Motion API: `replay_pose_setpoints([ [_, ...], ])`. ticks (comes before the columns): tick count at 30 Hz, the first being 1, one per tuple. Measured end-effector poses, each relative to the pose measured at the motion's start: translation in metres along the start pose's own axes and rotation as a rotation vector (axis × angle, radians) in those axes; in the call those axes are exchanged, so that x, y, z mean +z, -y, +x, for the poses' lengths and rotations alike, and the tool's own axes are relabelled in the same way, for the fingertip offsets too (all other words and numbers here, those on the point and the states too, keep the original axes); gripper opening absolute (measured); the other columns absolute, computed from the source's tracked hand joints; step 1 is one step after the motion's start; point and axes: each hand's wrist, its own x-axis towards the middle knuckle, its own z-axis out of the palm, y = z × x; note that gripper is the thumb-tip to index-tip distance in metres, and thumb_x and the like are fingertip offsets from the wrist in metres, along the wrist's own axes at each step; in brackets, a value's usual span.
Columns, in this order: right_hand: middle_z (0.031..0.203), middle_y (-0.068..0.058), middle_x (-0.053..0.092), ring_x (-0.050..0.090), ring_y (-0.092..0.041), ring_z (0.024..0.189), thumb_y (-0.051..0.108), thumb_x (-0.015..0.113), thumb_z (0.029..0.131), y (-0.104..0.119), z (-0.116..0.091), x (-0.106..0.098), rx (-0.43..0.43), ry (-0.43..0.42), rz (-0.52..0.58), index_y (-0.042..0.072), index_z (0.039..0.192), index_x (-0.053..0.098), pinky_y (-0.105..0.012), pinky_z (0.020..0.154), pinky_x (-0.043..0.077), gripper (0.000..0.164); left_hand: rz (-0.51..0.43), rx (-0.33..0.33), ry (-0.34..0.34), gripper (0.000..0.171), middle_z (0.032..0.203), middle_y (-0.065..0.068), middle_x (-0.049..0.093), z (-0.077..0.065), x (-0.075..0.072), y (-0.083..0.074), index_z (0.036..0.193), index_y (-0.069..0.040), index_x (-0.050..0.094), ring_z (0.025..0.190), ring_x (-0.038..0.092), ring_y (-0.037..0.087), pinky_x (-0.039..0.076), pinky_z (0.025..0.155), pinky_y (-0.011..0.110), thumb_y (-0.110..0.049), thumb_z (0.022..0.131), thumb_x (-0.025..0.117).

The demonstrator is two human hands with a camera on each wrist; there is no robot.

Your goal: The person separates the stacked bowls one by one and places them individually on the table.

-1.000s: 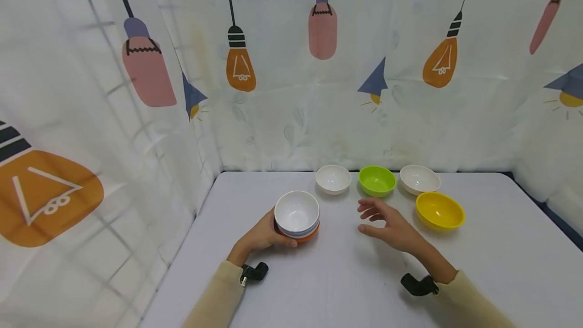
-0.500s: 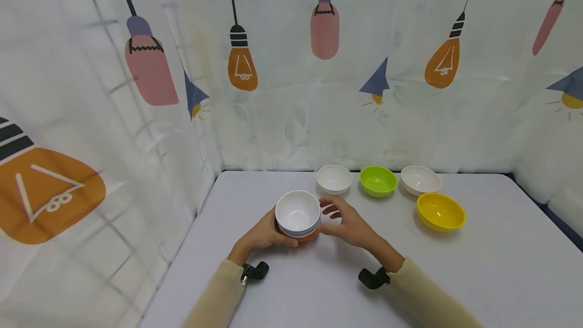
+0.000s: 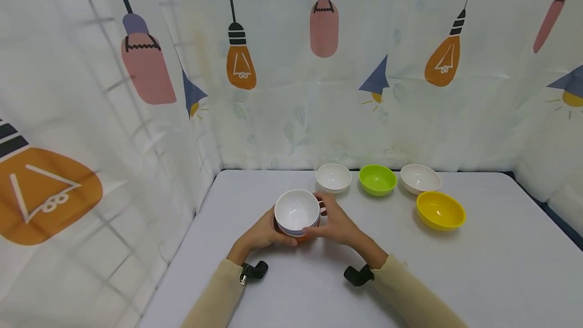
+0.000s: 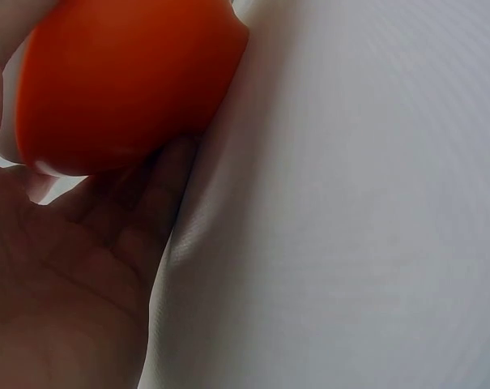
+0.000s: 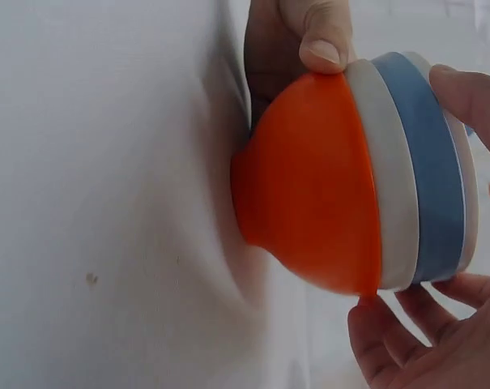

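Left grip (image 3: 263, 233) and right grip (image 3: 336, 226) hold nested bowls (image 3: 297, 211) — orange bowl (image 5: 313, 194) lowest.

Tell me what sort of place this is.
Probably a makeshift recording booth: lamp-print fabric hangs around a white table, and black devices, seemingly cameras, are worn on both wrists.

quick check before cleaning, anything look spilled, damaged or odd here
In the right wrist view, a brownish speck stands out on the plain white table, lower left of the orange bowl; stain or crumb, unclear.
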Motion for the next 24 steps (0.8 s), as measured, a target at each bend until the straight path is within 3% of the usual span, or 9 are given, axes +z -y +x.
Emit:
replay_pose_setpoints([
  [9,0.146,-0.007,0.041,0.043,-0.025,0.133,0.038,0.096,0.067,0.003,0.006,0.013,0.015,-0.033,-0.008,0.012,0.153,0.035,-0.049,0.110,0.044,0.109,0.027,0.010,-0.011,0.111,0.148,-0.003,0.050,0.002,0.001,0.000,0.153,-0.030,0.036,0.136,0.048,0.020,0.036,0.117,0.047,-0.013,0.063,0.099],
  [24,0.139,-0.005,0.049,0.049,-0.022,0.126,0.042,0.096,0.066,0.003,0.007,0.021,-0.005,-0.117,0.000,0.014,0.147,0.044,-0.044,0.102,0.051,0.100,0.018,0.021,-0.002,0.108,0.148,-0.004,0.050,0.000,0.000,0.002,0.152,-0.031,0.037,0.136,0.047,0.020,0.037,0.116,0.048,-0.013,0.065,0.098],
])
